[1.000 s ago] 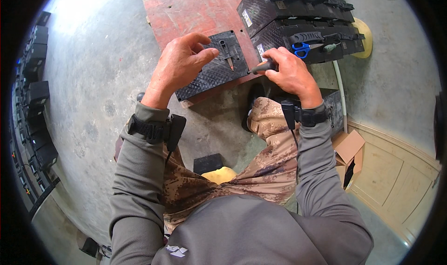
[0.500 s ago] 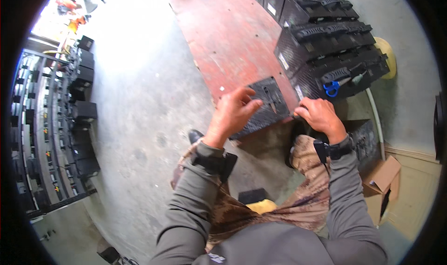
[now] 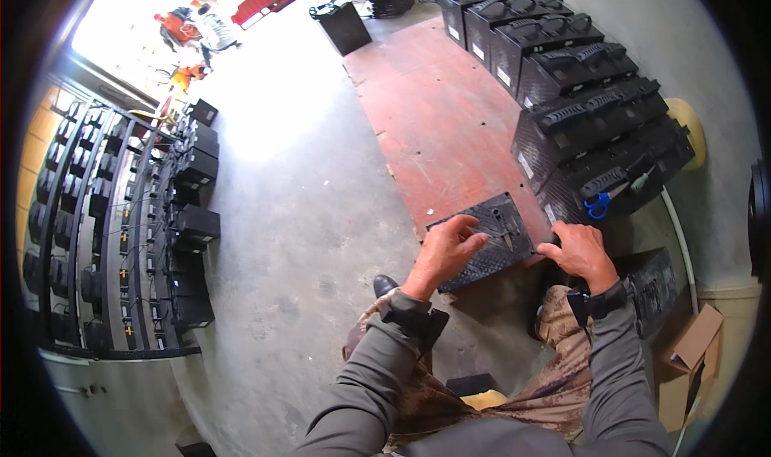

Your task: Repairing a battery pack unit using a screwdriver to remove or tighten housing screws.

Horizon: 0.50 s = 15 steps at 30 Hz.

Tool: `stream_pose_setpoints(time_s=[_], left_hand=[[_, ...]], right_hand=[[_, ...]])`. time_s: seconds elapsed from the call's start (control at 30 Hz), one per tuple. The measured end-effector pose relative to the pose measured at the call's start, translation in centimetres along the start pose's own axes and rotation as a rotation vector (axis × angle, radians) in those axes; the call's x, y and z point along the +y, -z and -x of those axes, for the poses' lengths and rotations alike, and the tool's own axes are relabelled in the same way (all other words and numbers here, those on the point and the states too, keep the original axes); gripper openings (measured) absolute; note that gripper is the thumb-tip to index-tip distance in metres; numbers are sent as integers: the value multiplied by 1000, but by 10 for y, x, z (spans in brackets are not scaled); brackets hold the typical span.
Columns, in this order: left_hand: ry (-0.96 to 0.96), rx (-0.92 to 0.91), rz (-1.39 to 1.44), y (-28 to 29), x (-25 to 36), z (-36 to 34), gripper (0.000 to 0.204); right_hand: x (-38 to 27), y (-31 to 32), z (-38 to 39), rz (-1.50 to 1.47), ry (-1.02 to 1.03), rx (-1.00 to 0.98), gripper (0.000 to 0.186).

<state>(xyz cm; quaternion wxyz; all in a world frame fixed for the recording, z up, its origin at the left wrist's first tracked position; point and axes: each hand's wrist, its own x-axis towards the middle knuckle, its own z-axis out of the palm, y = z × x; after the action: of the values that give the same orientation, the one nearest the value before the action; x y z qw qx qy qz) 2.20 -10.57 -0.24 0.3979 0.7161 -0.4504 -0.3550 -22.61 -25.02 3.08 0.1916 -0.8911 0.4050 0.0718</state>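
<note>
My left hand (image 3: 450,255) hovers over a black textured panel (image 3: 475,269), thumb and fingers loosely bent and apart, with nothing visible between them. The panel lies at the near end of a red board (image 3: 438,128), with small dark parts on its top. My right hand (image 3: 581,253) is closed beside the panel's right corner. A short dark piece sticks out of its fingers; its kind cannot be made out. Blue-handled scissors (image 3: 597,206) rest on the nearest of the black boxes (image 3: 574,185), up and right of this hand.
Several black boxes with handles stand along the board's right side. A black box (image 3: 344,30) stands at its far end. Another black case (image 3: 654,288) and an open cardboard box (image 3: 689,352) sit at the right. A rack (image 3: 120,240) of black units lines the left. People are far off, upper left.
The view has shifted up and left, so the scene sits lower and farther right. The left hand stays over the panel and the right hand stays closed by its corner.
</note>
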Motion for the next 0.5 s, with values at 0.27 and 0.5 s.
stream_pose_setpoints(time_s=[0.27,0.5], left_hand=[[18,-15,-22,2,2,1,42],[99,-57,32,0,1,1,47]], right_hand=[[11,-12,4,-100,199,82,14],[-2,0,11,-72,125,114,20]])
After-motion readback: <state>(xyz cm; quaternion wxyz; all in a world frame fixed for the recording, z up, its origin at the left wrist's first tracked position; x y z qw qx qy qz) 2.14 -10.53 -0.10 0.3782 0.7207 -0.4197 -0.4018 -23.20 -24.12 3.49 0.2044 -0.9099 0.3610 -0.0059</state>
